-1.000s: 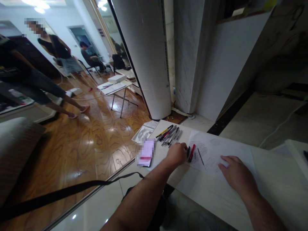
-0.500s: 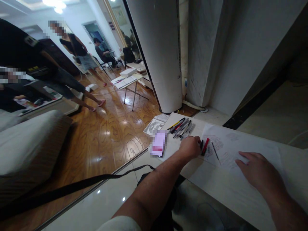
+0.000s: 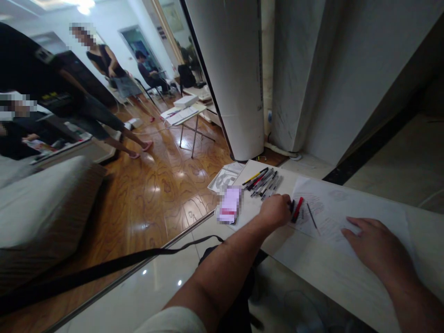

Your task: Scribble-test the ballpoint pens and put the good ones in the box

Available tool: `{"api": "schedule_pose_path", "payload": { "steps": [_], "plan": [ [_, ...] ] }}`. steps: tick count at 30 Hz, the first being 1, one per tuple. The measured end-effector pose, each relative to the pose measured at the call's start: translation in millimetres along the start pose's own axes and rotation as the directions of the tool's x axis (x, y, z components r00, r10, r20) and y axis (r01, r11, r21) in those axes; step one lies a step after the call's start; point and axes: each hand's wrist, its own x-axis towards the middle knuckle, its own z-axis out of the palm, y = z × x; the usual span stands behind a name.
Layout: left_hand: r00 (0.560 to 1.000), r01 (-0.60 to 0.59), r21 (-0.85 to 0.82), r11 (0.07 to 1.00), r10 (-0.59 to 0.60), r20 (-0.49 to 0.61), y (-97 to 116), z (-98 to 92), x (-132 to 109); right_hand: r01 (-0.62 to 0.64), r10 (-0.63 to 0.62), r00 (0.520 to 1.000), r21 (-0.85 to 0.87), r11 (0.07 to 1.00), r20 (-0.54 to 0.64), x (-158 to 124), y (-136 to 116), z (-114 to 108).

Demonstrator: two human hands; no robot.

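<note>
My left hand [image 3: 277,210] is closed, knuckles up, at the left edge of a written-on paper sheet [image 3: 333,203]. Its fingertips are hidden behind the hand; a short black pen piece [image 3: 292,205] shows right beside them. Just right of that lies a red pen piece [image 3: 297,210], and then a thin dark pen refill [image 3: 312,216], slanting across the sheet. Resting palm down on the right part of the paper, my right hand [image 3: 381,247] is open with thumb and fingers apart. Several pens [image 3: 263,181] lie in a loose pile beyond my left hand.
A phone [image 3: 229,203] with a lit screen lies at the left end of the white table [image 3: 287,249]. Behind it is an open white box [image 3: 224,178]. A folding table [image 3: 183,115] stands across the wooden floor, with several people farther off. A white column [image 3: 239,83] rises behind the table.
The view has shifted slightly. My left hand stays closed at the same spot beside the black piece, and my right hand remains flat on the paper.
</note>
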Motion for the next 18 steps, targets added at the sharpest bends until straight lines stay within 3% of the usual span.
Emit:
{"api": "schedule_pose_path", "payload": {
  "steps": [8, 18],
  "plan": [
    [1.000, 0.000, -0.034, 0.999, -0.001, -0.010, 1.4, -4.0, 5.7, -0.066, 0.066, 0.998, 0.081, 0.995, 0.007, -0.7, -20.5, -20.6],
    [0.999, -0.022, -0.024, 0.999, 0.021, -0.036, 1.4, -4.3, 10.9, -0.134, 0.135, 0.991, 0.119, 0.984, 0.002, 1.2, -27.8, -25.6]
  ]
}}
